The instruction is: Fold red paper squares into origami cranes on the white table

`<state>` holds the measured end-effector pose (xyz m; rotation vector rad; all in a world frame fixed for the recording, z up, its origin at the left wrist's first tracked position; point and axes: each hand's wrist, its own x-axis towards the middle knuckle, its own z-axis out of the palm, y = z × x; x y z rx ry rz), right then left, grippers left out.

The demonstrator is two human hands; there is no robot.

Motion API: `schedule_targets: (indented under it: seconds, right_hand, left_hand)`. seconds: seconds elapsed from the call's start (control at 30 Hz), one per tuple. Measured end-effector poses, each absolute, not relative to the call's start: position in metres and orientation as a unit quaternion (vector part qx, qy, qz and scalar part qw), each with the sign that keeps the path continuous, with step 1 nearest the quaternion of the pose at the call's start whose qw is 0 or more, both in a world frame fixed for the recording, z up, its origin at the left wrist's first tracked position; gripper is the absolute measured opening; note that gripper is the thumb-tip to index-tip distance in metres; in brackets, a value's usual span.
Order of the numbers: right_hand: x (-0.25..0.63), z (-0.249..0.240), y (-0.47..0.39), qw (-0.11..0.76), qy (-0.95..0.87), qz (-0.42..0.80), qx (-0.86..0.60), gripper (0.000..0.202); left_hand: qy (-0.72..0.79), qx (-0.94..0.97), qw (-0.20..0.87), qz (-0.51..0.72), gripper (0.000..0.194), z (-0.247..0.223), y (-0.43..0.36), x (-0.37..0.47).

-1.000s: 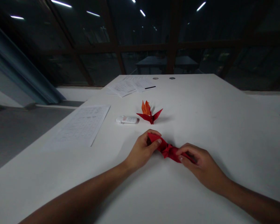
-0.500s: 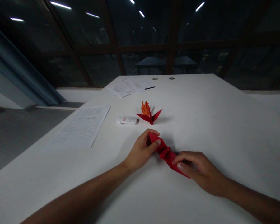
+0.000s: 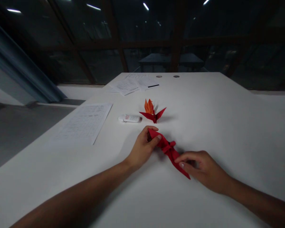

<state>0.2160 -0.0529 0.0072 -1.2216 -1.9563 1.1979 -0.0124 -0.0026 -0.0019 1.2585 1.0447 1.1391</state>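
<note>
A folded red paper (image 3: 168, 148) slants between my hands above the white table, with a raised folded part at its middle. My left hand (image 3: 142, 148) pinches its upper left end between thumb and fingers. At its lower right part, my right hand (image 3: 201, 169) grips the edge between thumb and index finger. Just beyond my left hand stands a red paper crane (image 3: 155, 117) with its wings spread. An orange folded paper (image 3: 148, 106) stands right behind the crane.
A white oblong object (image 3: 130, 118) lies left of the crane. One printed sheet (image 3: 85, 123) is at the table's left edge, and several more papers (image 3: 130, 85) lie farther back. Two round fittings are near the far edge of the table (image 3: 204, 95).
The red paper's middle has turned and its wing-like sides look more bent. Both hands keep their grip and have shifted slightly. The whole view has tilted a little downward.
</note>
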Motion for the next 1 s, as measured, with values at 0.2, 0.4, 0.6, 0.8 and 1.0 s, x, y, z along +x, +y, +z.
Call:
schedule_targets:
  seconds: [0.2, 0.4, 0.6, 0.8, 1.0]
  right_hand:
    - [0.2187, 0.0053, -0.0517, 0.271, -0.686, 0.486, -0.470, 0.020]
    - [0.2200, 0.0086, -0.0510, 0.277, -0.697, 0.495, -0.439, 0.023]
    - [0.2205, 0.0034, -0.0529, 0.351, -0.691, 0.442, -0.452, 0.020]
    - [0.2173, 0.0009, -0.0513, 0.327, -0.757, 0.408, -0.391, 0.019]
    - [0.2140, 0.0011, -0.0491, 0.338, -0.761, 0.389, -0.394, 0.007]
  left_hand:
    - [0.456, 0.517, 0.540, 0.483, 0.031, 0.0018, -0.0047, -0.0102]
    - [0.435, 0.547, 0.555, 0.451, 0.032, 0.0038, -0.0036, -0.0126]
    - [0.387, 0.601, 0.595, 0.368, 0.037, 0.0069, -0.0048, -0.0144]
    - [0.360, 0.628, 0.606, 0.330, 0.040, 0.0042, -0.0053, -0.0137]
    - [0.361, 0.652, 0.579, 0.329, 0.043, 0.0020, -0.0042, -0.0138]
